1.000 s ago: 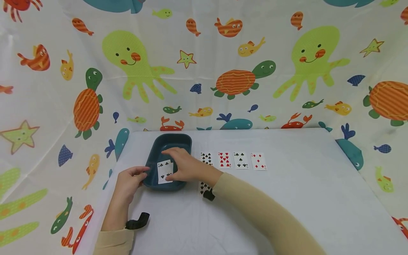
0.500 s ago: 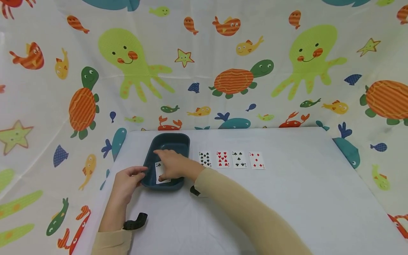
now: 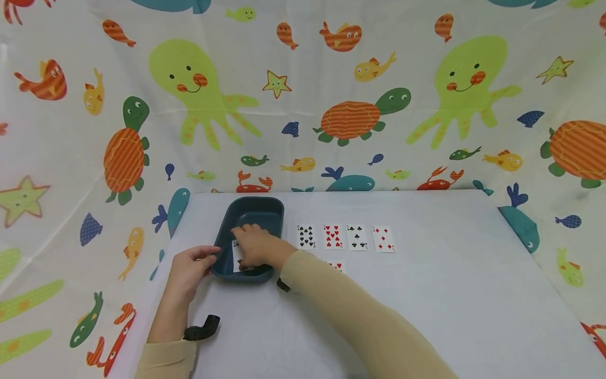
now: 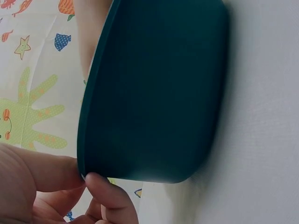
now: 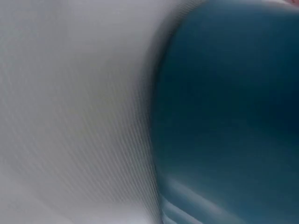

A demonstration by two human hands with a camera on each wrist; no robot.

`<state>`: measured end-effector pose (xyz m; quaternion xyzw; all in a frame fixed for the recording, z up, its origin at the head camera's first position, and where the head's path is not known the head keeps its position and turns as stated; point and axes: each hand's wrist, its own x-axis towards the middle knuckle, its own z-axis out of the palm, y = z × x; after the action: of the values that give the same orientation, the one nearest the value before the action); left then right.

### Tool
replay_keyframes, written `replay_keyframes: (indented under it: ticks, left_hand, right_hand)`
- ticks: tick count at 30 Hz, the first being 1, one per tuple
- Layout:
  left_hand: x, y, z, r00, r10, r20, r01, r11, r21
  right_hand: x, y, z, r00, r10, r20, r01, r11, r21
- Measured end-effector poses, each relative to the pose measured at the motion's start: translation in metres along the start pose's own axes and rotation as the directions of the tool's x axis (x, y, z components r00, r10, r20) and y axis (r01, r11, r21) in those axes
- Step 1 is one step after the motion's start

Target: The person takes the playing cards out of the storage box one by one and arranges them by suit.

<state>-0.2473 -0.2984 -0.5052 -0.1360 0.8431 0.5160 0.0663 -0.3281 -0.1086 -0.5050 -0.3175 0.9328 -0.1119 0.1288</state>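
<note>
A dark teal tray (image 3: 258,204) stands on the left of the white table. My left hand (image 3: 188,268) pinches its near left rim between thumb and fingers, as the left wrist view shows at the tray wall (image 4: 154,93). Inside the tray lies a white playing card (image 3: 236,255), partly covered by my right hand (image 3: 258,246). That hand reaches in from the right, its thumb at the card's near end and its fingers curled toward the far end. In the right wrist view the tray's outer wall (image 5: 224,112) fills the right side.
Right of the tray runs a row of face-up playing cards: spades (image 3: 305,237), hearts (image 3: 333,237), clubs (image 3: 357,238) and diamonds (image 3: 384,239). Below it a red hearts card (image 3: 337,265) shows partly past my right sleeve (image 3: 350,310). A sea-animal cloth (image 3: 350,79) hangs behind.
My right hand has moved left over the card in the tray, and its fingers have drawn closer together. The spades card below the row is now hidden. My left hand stays at the rim.
</note>
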Motion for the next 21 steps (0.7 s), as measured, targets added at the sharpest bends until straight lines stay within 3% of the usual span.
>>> replay_keyframes:
  ticks: [13, 21]
  left_hand:
    - [-0.002, 0.002, 0.0005, 1.0, -0.013, -0.002, 0.013, 1.0, -0.012]
    - [-0.0017, 0.0016, 0.0006, 1.0, 0.004, -0.01, -0.004, 1.0, -0.011]
  right_hand:
    - [-0.0051, -0.0016, -0.0002, 1.0, 0.016, -0.018, -0.017, 0.997, -0.071]
    - [-0.0048, -0.0029, -0.0013, 0.999, 0.016, -0.031, -0.017, 0.999, -0.033]
